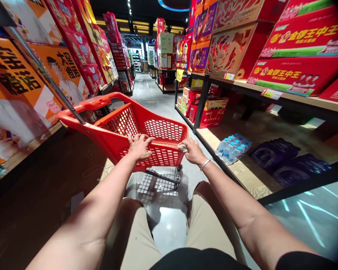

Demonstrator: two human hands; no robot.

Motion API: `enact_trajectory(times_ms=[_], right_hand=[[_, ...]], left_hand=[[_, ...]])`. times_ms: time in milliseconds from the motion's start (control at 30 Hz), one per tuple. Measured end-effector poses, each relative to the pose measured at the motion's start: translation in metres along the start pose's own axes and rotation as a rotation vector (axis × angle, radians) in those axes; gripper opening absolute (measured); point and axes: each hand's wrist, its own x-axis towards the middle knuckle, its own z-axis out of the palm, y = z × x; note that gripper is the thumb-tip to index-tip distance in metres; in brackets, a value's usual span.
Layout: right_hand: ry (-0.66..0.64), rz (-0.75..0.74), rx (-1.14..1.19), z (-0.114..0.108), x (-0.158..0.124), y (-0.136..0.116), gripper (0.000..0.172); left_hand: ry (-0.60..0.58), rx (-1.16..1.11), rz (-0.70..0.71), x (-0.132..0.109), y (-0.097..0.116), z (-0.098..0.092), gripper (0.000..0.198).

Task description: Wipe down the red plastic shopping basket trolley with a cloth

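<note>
A red plastic shopping cart (154, 127) with perforated sides stands tilted across the view in front of me. My left hand (141, 147) lies on the cart's near rim, palm down with its fingers spread. At the cart's right corner, my right hand (193, 150) is closed around a small crumpled greyish-white cloth (183, 148), pressed against the rim. A light bracelet circles the right wrist. From the handle end of the cart a metal pole (53, 82) slants up to the upper left. Part of the cart's base and its wheels (178, 182) show below.
Shelving on the right carries red gift boxes (301, 75), with a pack of water bottles (233, 148) and dark purple packs (276, 153) on its lowest board. Orange cartons (14, 75) stack up on the left. The grey-floored aisle (146, 84) runs back between displays.
</note>
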Motion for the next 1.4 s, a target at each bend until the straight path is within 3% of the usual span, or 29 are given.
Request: enact_trajectory(times_ms=[167, 300, 467, 567, 667, 833, 967, 1133, 1267, 1400], right_hand=[[-0.025, -0.048, 0.052, 0.002, -0.021, -0.013, 0.05], [-0.068, -0.102, -0.042, -0.007, -0.004, 0.012, 0.052], [0.021, 0.173, -0.138, -0.015, 0.051, 0.057, 0.046], [0.106, 0.242, -0.05, -0.005, 0.06, 0.06, 0.046], [0.12, 0.205, 0.028, 0.012, 0.037, 0.042, 0.052], [0.228, 0.006, 0.239, 0.035, -0.019, -0.006, 0.048], [0.302, 0.078, 0.137, 0.064, -0.038, -0.028, 0.048], [0.292, 0.206, 0.052, 0.105, -0.047, -0.032, 0.054], [0.374, 0.139, 0.056, 0.113, -0.049, -0.029, 0.051], [0.353, 0.135, -0.016, 0.119, -0.055, -0.024, 0.051]], left_hand=[[-0.052, -0.051, 0.115, -0.007, 0.028, 0.006, 0.062], [-0.007, -0.099, 0.133, -0.012, 0.035, 0.012, 0.044], [0.023, -0.15, 0.102, -0.013, 0.028, 0.016, 0.038], [0.035, -0.161, 0.048, -0.011, 0.028, 0.017, 0.037], [0.054, -0.171, -0.006, -0.007, 0.029, 0.019, 0.036], [0.049, -0.19, -0.04, 0.003, 0.03, 0.021, 0.038], [0.035, -0.195, -0.046, 0.007, 0.033, 0.019, 0.037], [0.021, -0.196, -0.051, 0.004, 0.034, 0.015, 0.036], [0.004, -0.208, -0.069, 0.002, 0.033, 0.014, 0.036], [0.006, -0.219, -0.071, 0.002, 0.032, 0.016, 0.037]])
